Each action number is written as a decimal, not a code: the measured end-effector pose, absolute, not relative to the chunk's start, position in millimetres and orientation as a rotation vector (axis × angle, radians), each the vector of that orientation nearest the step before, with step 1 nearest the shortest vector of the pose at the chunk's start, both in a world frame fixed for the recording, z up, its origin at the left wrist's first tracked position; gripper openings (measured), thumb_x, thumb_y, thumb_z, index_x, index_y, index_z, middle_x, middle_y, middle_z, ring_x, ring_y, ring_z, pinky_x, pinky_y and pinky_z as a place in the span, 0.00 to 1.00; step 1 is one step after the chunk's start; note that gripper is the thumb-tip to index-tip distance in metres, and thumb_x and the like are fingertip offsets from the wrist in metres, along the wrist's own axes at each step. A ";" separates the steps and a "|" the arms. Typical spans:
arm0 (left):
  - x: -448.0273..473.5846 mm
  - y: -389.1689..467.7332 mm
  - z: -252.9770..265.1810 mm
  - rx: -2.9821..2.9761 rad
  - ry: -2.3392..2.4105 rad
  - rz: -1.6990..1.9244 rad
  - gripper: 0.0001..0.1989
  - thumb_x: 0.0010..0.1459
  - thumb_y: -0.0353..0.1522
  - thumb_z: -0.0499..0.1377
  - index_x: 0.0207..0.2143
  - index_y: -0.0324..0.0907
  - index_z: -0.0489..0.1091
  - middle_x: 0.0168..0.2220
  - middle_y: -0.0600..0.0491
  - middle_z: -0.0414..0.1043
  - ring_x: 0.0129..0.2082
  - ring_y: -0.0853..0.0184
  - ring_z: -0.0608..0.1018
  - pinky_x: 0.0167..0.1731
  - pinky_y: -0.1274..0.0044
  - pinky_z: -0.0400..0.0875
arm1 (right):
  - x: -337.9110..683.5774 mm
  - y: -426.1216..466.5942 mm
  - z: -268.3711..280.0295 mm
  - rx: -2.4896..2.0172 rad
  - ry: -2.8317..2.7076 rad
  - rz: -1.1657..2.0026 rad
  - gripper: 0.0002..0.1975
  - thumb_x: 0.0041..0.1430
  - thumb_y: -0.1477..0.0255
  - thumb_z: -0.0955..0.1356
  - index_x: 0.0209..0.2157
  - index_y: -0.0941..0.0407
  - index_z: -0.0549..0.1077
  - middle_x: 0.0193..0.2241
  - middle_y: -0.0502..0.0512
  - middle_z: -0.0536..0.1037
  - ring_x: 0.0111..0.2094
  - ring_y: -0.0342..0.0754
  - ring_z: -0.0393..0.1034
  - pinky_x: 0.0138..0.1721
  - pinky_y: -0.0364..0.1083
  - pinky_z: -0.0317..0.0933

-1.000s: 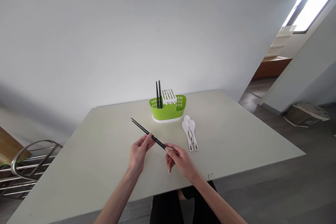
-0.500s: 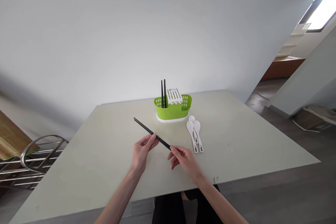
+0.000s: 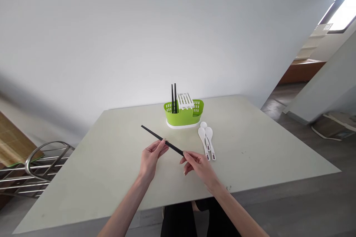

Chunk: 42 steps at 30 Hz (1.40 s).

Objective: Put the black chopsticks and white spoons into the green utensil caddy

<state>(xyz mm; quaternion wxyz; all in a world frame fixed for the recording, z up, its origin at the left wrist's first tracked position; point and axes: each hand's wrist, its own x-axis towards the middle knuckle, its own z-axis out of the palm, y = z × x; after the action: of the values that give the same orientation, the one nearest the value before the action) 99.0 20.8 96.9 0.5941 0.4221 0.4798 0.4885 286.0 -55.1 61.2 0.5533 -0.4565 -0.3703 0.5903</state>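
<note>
Black chopsticks lie slantwise between my hands above the table, pressed so close together that I cannot make out each one. My left hand pinches them near the middle, while my right hand grips their lower right end between thumb and fingers. Beyond my hands stands a green utensil basket on a white base. Upright black chopsticks stand in its left compartment, and a white slotted rack sits over its middle. Three white spoons lie just right of the basket, handles toward me.
The pale table stands against a grey-white wall. A metal rack is off the table's left side. Farther right on the floor lies a bag-like object.
My right hand has slid slightly right and up along with the end of the chopsticks, which now look more tightly lined up. The view has shifted a little.
</note>
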 end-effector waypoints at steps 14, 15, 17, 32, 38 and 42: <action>104.4 20.1 112.0 1.031 1.145 1.180 0.19 0.51 0.45 0.73 0.35 0.37 0.81 0.42 0.46 0.83 0.44 0.58 0.84 0.58 0.62 0.77 | 289.6 -58.6 61.6 -1.080 -0.890 1.361 0.27 0.58 0.45 0.72 0.38 0.56 0.78 0.34 0.55 0.80 0.23 0.43 0.72 0.29 0.49 0.74; 104.7 20.0 112.2 1.030 1.147 1.184 0.19 0.51 0.45 0.73 0.36 0.37 0.82 0.42 0.46 0.83 0.44 0.58 0.84 0.58 0.62 0.77 | 290.4 -59.1 62.1 -1.086 -0.904 1.363 0.26 0.59 0.46 0.72 0.38 0.56 0.78 0.35 0.56 0.81 0.23 0.44 0.72 0.30 0.49 0.74; 104.2 20.4 112.7 1.019 1.145 1.196 0.20 0.51 0.44 0.73 0.37 0.37 0.82 0.43 0.46 0.83 0.44 0.58 0.84 0.58 0.62 0.77 | 293.8 -60.2 62.5 -1.098 -0.942 1.357 0.26 0.60 0.47 0.71 0.41 0.57 0.77 0.37 0.58 0.82 0.25 0.45 0.74 0.31 0.50 0.74; 70.5 126.2 189.6 1.009 1.119 1.638 0.12 0.53 0.35 0.74 0.36 0.35 0.81 0.39 0.48 0.83 0.39 0.66 0.85 0.57 0.69 0.79 | 455.1 -60.1 23.7 -1.553 -1.055 0.786 0.27 0.62 0.53 0.70 0.57 0.52 0.67 0.39 0.56 0.83 0.29 0.50 0.77 0.32 0.49 0.73; 97.6 175.8 205.4 1.280 1.228 1.610 0.16 0.53 0.38 0.73 0.38 0.35 0.79 0.39 0.45 0.83 0.37 0.63 0.86 0.52 0.66 0.81 | 477.9 -55.6 -7.8 -1.633 -0.991 0.709 0.24 0.63 0.55 0.67 0.55 0.54 0.67 0.35 0.54 0.83 0.26 0.48 0.75 0.32 0.49 0.70; 120.6 204.8 196.0 1.465 1.304 1.515 0.14 0.54 0.37 0.71 0.38 0.36 0.79 0.37 0.45 0.84 0.34 0.61 0.86 0.47 0.66 0.83 | 472.7 -56.9 -17.2 -1.708 -1.078 0.602 0.22 0.64 0.56 0.65 0.54 0.52 0.69 0.34 0.52 0.83 0.26 0.48 0.73 0.35 0.49 0.69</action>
<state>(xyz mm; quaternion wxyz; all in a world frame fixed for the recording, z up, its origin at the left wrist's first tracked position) 120.6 204.8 196.0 0.3256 0.5589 0.4974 0.5781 472.7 -56.9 -17.2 0.4945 -0.7044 -0.4446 0.2483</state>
